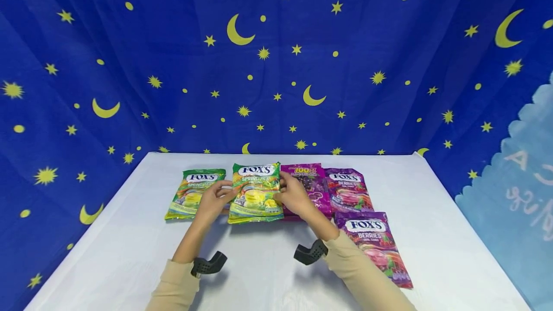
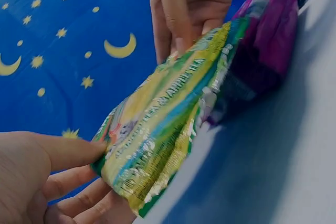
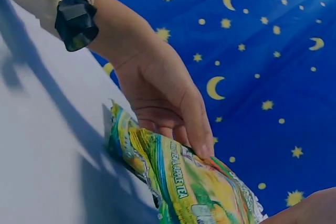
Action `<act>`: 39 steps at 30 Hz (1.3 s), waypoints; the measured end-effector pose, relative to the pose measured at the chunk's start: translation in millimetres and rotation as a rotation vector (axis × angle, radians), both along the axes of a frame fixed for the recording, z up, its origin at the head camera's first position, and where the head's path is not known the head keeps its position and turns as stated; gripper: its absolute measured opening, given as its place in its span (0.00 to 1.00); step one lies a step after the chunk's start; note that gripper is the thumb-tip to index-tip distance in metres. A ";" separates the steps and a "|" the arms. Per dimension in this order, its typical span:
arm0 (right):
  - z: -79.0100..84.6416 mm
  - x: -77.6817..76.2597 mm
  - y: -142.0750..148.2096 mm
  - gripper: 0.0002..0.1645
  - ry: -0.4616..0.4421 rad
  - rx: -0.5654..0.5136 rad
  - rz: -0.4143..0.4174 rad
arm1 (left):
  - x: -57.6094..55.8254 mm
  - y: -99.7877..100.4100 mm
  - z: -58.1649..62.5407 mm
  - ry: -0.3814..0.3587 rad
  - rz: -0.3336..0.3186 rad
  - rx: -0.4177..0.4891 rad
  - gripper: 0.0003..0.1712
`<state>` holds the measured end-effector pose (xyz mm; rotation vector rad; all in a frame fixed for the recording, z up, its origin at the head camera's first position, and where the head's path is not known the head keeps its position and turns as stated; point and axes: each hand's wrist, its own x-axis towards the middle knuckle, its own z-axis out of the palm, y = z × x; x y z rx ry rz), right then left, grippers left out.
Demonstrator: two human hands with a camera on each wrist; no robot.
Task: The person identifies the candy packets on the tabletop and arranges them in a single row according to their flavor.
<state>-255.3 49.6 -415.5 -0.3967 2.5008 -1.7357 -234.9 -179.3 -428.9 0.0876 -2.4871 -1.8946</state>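
Observation:
A green and yellow bag of Fox's Spring Tea candy (image 1: 256, 193) is held upright between both hands, its printed front facing me. My left hand (image 1: 214, 199) pinches its left edge, thumb on the front and fingers behind, as the left wrist view shows with the left hand (image 2: 63, 182) at the bag's end. Across from it, my right hand (image 1: 297, 196) grips the right edge. In the right wrist view the candy bag (image 3: 184, 182) tilts, with the left hand (image 3: 163, 98) on its far end. A matching Spring Tea bag (image 1: 190, 203) lies just left.
Behind the right hand is a purple bag marked 100 (image 1: 313, 184). Beside it lies a Fox's Berries bag (image 1: 349, 193), and a second Berries bag (image 1: 376, 253) lies nearer, by the right forearm. A blue star-and-moon cloth (image 1: 276, 71) rises behind the white table (image 1: 268, 277).

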 end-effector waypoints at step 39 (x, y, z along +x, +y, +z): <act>-34.3 -22.3 -83.8 0.44 -0.003 0.430 -0.072 | -20.5 -19.8 -17.2 0.044 0.235 -0.654 0.24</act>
